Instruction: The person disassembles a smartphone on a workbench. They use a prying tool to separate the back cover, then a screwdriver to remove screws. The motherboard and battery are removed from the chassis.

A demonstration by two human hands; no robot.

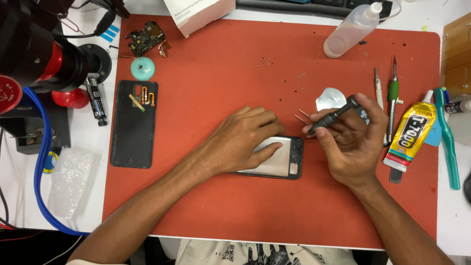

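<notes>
I am looking down at a red work mat [221, 206] covering the worktop. My left hand [243, 142] is lying flat, fingers spread and open, pressing on an opened smartphone [287, 159] that is resting near the middle of the mat; the silver inner plate of the phone is showing beneath my fingers. My right hand [353, 140] is closed around a dark precision screwdriver [331, 118], holding it tilted, with its tip coming down at the phone's upper right corner. Whether the tip is actually touching a screw I cannot tell, as the spot is too small to read.

Just above the screwdriver tip a pair of tweezers [303, 117] is lying on the mat, and beside my right hand a shiny metal shield plate [329, 99] is resting. To the right, a green-handled craft knife [393, 93] and a slim white tool [378, 88] are lying side by side, with a yellow glue tube [409, 135] near them at the mat's edge and a teal toothbrush [449, 142] on the bare worktop beyond.

On the mat's left side the phone's black back cover [133, 125] is lying inner face up, well apart from the phone. Above it are sitting a teal tape roll [143, 68] and a small circuit board [146, 39]. A cluster of tiny screws [262, 64] is lying near the top centre, and a clear squeeze bottle [351, 30] is lying on its side at the upper right.
</notes>
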